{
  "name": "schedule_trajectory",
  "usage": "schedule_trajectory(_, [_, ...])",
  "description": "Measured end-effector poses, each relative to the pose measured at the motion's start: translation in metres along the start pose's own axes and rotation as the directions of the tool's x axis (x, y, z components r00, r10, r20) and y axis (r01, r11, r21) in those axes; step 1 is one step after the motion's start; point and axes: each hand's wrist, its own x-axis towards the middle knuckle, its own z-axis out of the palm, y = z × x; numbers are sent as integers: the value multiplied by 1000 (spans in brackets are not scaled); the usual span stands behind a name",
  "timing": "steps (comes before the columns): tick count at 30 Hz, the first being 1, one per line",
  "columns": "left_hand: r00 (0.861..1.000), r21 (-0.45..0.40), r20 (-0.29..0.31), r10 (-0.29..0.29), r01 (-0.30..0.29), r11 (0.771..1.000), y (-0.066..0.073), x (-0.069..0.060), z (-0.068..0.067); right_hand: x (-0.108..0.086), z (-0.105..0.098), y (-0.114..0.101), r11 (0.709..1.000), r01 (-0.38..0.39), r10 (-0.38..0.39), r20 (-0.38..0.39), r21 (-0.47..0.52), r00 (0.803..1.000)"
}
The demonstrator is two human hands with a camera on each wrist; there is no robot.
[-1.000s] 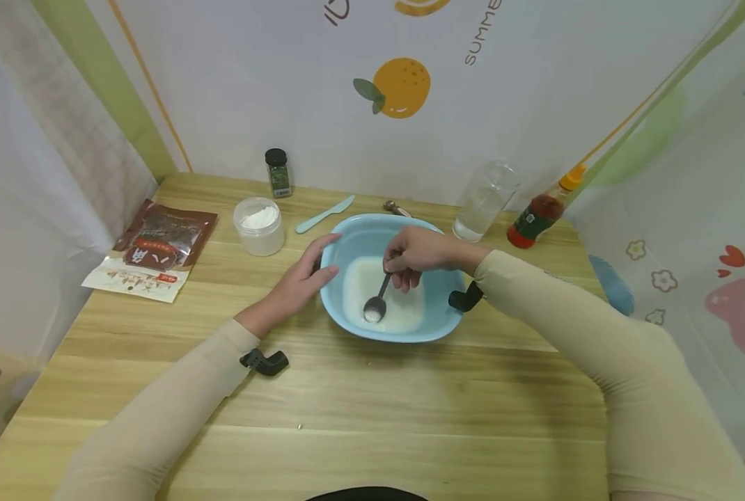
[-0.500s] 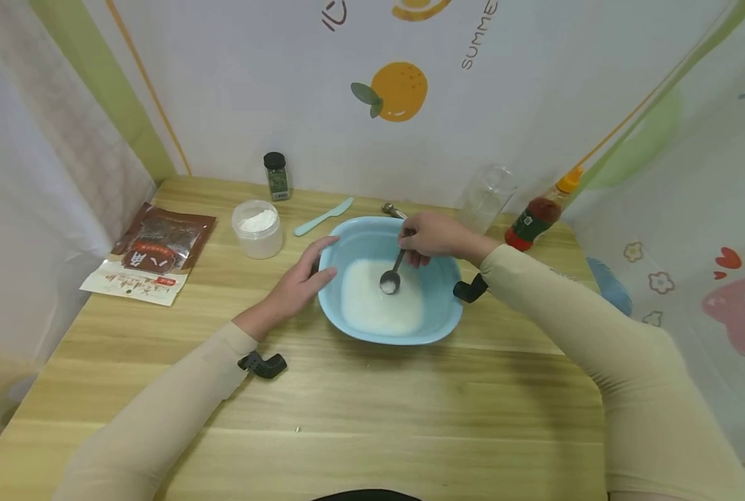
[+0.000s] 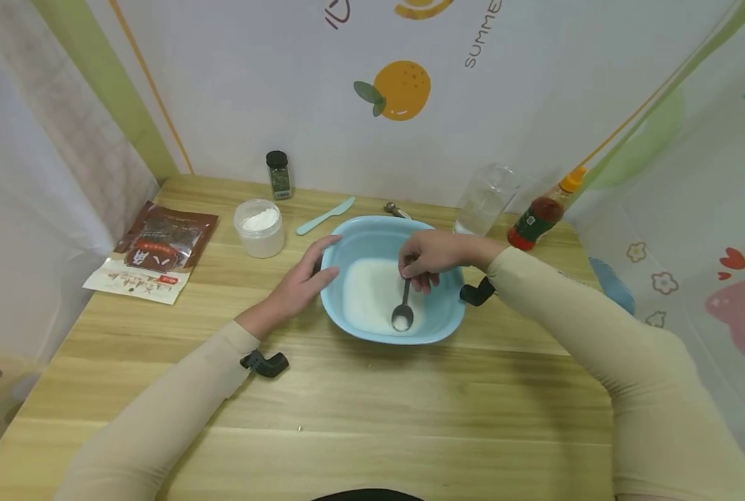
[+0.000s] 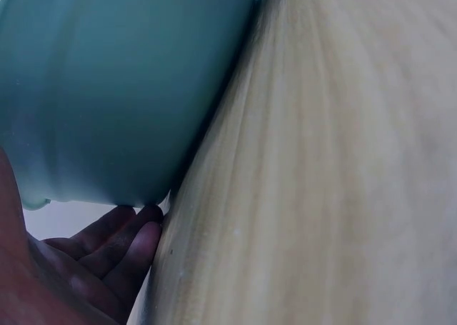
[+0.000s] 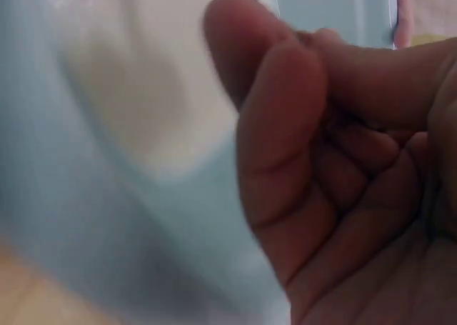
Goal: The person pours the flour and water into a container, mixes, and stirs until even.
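A light-blue basin (image 3: 347,323) of milky white liquid (image 3: 366,296) sits on the wooden table. At its left side, my left hand (image 3: 297,278) holds the rim, thumb and index finger at the edge; in the left wrist view, other fingers (image 4: 146,246) touch the outer wall low by the tabletop. Over the basin, my right hand (image 3: 425,257) pinches the handle of a dark spoon (image 3: 405,306), bowl end down at the liquid near the front wall. Something white shows in the spoon's bowl. The right wrist view is blurred, with thumb and index finger pressed together.
Behind the basin lie a pale-blue knife (image 3: 325,216) and a small metal utensil (image 3: 397,210), partly hidden. Left stand an open jar of white powder (image 3: 261,233), a spice bottle (image 3: 279,177) and a brown packet (image 3: 156,250). Right are a clear glass (image 3: 482,202) and red sauce bottle (image 3: 538,219).
The spoon has gone from the front left of the liquid, back and rightward, then forward to the front right. My right hand moved with it. The left hand has stayed on the rim.
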Motion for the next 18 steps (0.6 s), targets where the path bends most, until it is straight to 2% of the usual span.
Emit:
schedule_trajectory(4, [1000, 5, 3, -1, 1, 1000, 0, 2, 0, -5, -13, 6, 992, -49, 44, -48, -113, 998])
schedule_trajectory(10, [1000, 3, -2, -1, 1, 1000, 1, 1, 0, -2, -24, 3, 983, -71, 43, -162, -171, 986])
schedule_trajectory(14, [1000, 1, -2, 1, -1, 1000, 1, 0, 0, 6, -23, -3, 985, -79, 33, -283, -150, 958])
schedule_trajectory(16, [1000, 1, -2, 1, -1, 1000, 1, 0, 1, 11, -20, -6, 991, -61, 20, -331, -115, 944])
schedule_trajectory(18, [1000, 7, -1, 6, -6, 1000, 0, 0, 1, 17, -15, -9, 997, -25, -3, -350, -73, 937])
